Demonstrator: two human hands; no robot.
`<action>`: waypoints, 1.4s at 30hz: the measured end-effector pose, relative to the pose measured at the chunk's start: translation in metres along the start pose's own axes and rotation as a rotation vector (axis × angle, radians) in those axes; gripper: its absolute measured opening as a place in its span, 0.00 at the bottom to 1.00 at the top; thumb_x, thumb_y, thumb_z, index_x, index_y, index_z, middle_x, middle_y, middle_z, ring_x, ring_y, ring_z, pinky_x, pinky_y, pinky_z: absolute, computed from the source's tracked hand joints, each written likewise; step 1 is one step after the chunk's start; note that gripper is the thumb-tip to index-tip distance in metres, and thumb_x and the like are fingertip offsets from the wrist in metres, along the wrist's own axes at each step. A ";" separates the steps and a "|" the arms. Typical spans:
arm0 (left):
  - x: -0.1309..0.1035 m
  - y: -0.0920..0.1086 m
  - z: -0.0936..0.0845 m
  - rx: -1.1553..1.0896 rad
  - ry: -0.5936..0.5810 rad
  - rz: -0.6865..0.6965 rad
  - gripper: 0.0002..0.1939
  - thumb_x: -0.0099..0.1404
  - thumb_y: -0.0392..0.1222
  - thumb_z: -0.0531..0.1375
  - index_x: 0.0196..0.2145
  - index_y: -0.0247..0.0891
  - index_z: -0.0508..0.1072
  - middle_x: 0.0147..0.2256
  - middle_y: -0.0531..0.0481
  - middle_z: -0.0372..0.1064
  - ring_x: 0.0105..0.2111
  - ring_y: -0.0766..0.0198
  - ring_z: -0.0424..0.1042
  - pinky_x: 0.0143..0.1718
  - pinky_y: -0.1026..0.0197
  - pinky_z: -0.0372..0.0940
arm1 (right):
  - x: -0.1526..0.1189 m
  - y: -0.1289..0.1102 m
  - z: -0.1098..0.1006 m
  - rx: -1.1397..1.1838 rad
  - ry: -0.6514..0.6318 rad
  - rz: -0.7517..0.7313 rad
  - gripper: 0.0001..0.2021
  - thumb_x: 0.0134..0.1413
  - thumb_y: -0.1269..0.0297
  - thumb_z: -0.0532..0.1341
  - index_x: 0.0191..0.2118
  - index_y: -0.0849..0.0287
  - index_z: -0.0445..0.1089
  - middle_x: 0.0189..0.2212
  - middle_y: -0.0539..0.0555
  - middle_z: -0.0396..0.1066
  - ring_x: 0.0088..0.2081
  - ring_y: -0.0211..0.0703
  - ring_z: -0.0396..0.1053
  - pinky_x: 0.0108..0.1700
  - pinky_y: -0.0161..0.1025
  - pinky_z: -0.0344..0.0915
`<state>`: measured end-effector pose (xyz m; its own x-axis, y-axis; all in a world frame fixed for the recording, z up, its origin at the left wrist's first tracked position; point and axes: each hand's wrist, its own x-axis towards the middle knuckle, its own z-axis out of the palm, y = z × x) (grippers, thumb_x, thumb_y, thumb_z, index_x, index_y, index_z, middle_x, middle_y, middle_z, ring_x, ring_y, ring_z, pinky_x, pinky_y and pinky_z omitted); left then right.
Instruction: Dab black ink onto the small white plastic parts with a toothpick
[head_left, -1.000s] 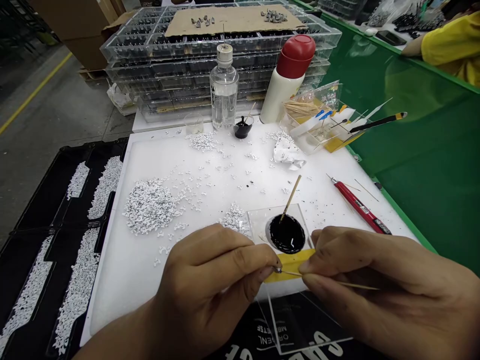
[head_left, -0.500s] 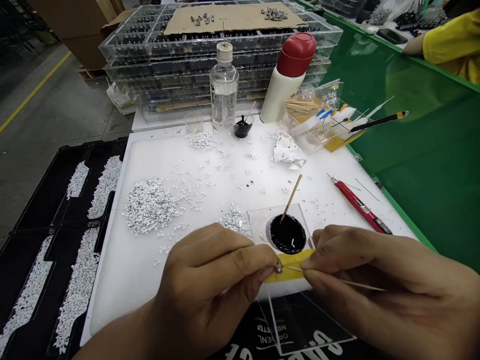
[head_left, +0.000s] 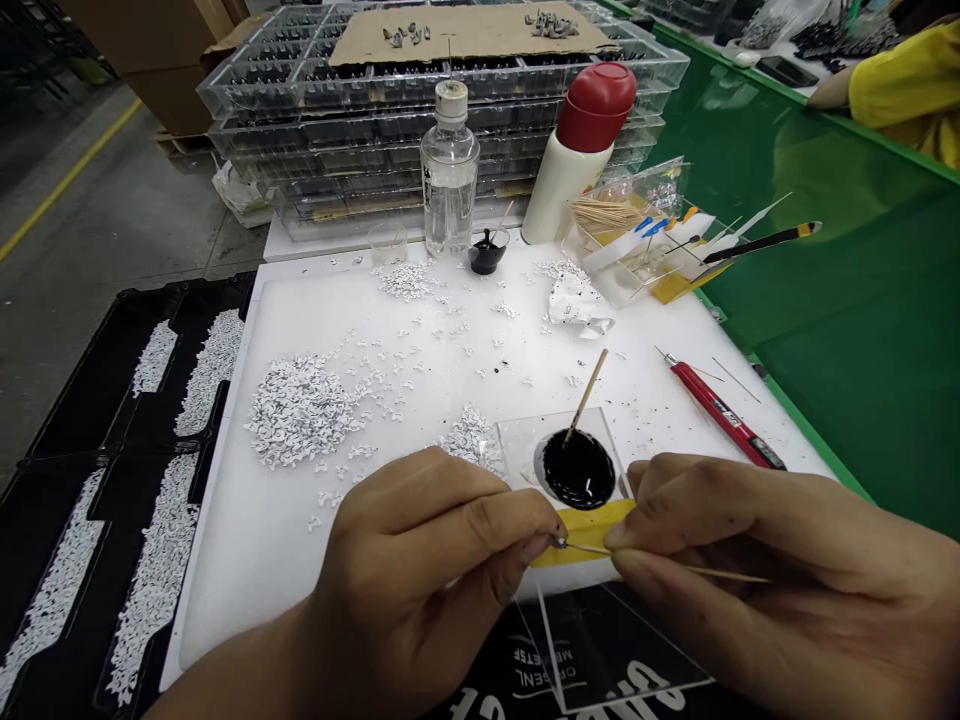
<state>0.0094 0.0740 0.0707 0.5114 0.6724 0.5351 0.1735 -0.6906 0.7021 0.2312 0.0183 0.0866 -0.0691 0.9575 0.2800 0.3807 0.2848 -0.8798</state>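
Between its thumb and forefinger, my left hand (head_left: 442, 560) pinches a tiny white piece (head_left: 559, 542), mostly hidden by the fingertips. My right hand (head_left: 757, 560) is closed on a thin wooden toothpick (head_left: 589, 548), whose tip meets the small piece. Just beyond the hands, a round pool of black paint (head_left: 577, 468) lies on a clear acrylic plate (head_left: 517, 440), with a wooden stick (head_left: 586, 395) standing in it. Yellow tape (head_left: 592, 525) crosses the plate's near part. White pieces form a large pile (head_left: 300, 410) at left and a smaller pile (head_left: 471, 437) beside the plate.
A red pen-like tool (head_left: 727, 415) lies at right. Farther back are a clear bottle (head_left: 448, 180), a black paint cup (head_left: 487, 257), a red-capped flask (head_left: 566, 180) and a toothpick box (head_left: 607, 215). Black trays (head_left: 82, 400) flank the left edge. A person's yellow sleeve (head_left: 900, 95) shows upper right.
The toothpick tip has shifted slightly at the small piece, and my right hand has moved a little to the right. My left hand keeps its pinch.
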 end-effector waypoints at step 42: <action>0.000 0.000 0.000 0.000 0.010 0.006 0.08 0.74 0.26 0.63 0.44 0.33 0.82 0.35 0.51 0.82 0.32 0.70 0.78 0.35 0.66 0.75 | -0.001 0.000 0.004 0.017 0.082 0.093 0.15 0.63 0.47 0.74 0.30 0.48 0.82 0.23 0.50 0.78 0.20 0.40 0.74 0.18 0.31 0.69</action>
<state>0.0095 0.0739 0.0708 0.5038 0.6710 0.5440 0.1702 -0.6945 0.6991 0.2282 0.0179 0.0846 0.0416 0.9731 0.2267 0.3659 0.1963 -0.9097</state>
